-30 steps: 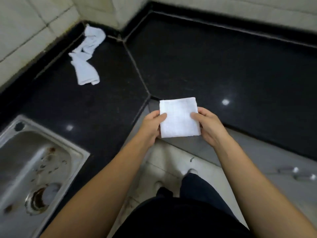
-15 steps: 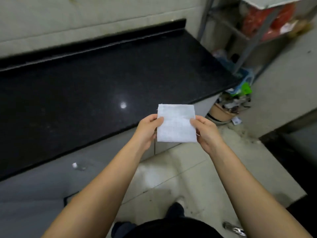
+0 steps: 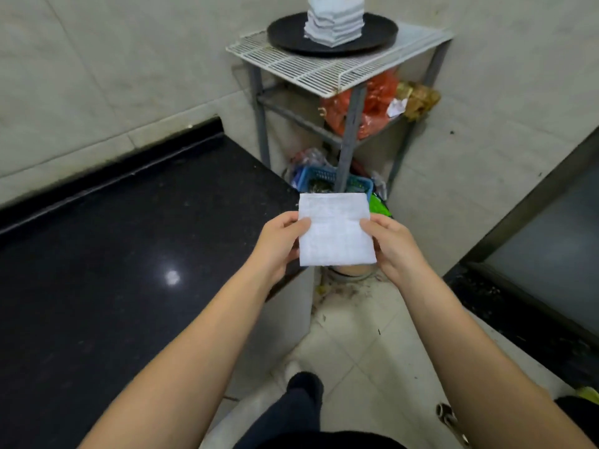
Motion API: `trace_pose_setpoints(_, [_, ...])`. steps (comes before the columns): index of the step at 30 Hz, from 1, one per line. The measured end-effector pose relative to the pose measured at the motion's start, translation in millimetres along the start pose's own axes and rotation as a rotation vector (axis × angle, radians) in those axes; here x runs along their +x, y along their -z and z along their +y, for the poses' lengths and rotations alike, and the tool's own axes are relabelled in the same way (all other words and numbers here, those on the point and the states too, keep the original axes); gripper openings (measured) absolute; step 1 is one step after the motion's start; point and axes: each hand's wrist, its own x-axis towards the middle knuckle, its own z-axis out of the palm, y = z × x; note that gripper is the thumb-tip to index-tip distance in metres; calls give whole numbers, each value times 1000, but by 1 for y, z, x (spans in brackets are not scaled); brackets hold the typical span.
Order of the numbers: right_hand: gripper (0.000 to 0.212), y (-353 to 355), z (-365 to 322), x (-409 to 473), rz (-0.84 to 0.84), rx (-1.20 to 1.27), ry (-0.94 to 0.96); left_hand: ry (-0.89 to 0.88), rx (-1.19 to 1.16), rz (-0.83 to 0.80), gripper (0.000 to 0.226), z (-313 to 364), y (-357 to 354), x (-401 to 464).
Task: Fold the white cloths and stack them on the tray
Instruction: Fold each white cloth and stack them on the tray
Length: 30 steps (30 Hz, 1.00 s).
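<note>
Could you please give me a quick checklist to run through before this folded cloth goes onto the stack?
1. Cloth folded square: ok.
2. Left hand and right hand both pinch its edges: ok.
3. Tray in view on the rack: ok.
4. Stack upright: ok.
5. Stack top free: cannot tell, cut off by the frame.
6. Within reach of tray: not ok, it lies well ahead.

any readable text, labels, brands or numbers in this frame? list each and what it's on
None can be read.
Folded white cloth, held by the left hand and right hand: only a woven grid, no print.
Stack of folded cloths on the black tray: no label visible.
Red bags and white scrap on the rack's lower shelf: any print is too blurred.
</note>
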Motion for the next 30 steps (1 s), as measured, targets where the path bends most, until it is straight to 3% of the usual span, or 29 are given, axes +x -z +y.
trace_pose_setpoints(7, [16,-14,-111,111,0,-12,195,-158,50,-53,11,107,-32,108])
trace_pose_setpoints(14, [13,-25,-240,224,-64,-195,441,-384,97,-55,11,224,-67,203])
trace_pose_setpoints(21, [19,-46,-337,388,-169,-384,540,-386,97,160,14,310,-105,333])
trace_pose_setpoints(28, [25,-96,-378,510,-365,-568,520,-330,-10,420,22,329,-106,430])
trace_pose_setpoints(30, [15,-104,-374,534,-392,-627,524,-304,-7,477,20,326,-103,446])
